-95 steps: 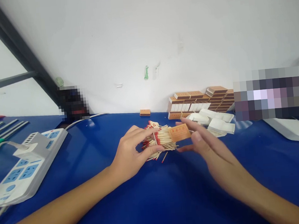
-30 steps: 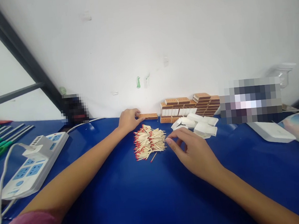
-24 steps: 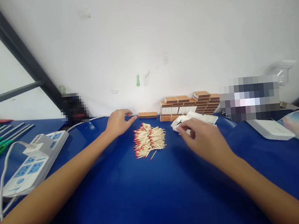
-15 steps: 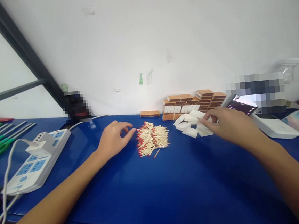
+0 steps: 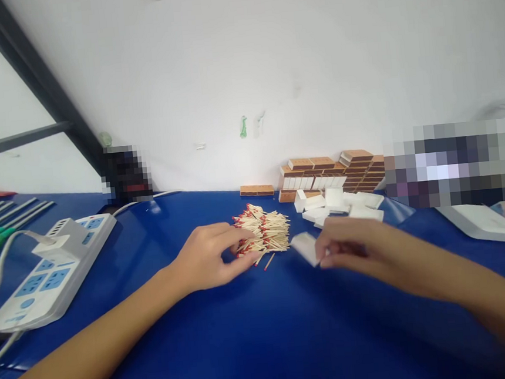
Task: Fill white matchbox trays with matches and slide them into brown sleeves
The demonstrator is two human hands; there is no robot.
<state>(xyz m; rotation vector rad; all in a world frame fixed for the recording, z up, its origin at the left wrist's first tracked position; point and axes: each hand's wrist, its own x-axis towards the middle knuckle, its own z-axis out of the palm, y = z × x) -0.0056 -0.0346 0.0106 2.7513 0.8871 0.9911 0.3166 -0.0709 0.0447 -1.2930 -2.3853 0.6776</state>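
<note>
A heap of matches [image 5: 270,230] with red heads lies on the blue table, a single match [image 5: 269,262] loose at its near edge. My left hand [image 5: 216,254] reaches over the heap's left side, thumb and fingers apart around some of the matches; no match is visibly lifted. Between the thumb and fingers of my right hand [image 5: 350,244] is a white matchbox tray [image 5: 305,247], tilted and slightly blurred, just right of the heap. Behind that hand several more white trays [image 5: 335,200] lie in a loose pile.
Stacked brown matchboxes [image 5: 361,171] stand against the wall, with a low row of matchboxes [image 5: 257,190] to their left. At left are a white power strip [image 5: 52,278] with a cable and green-handled tools [image 5: 0,232]. A white device [image 5: 480,222] sits at right.
My right hand has drawn one white tray out of the pile, toward me and to the left. My left hand has moved right onto the edge of the match heap.
</note>
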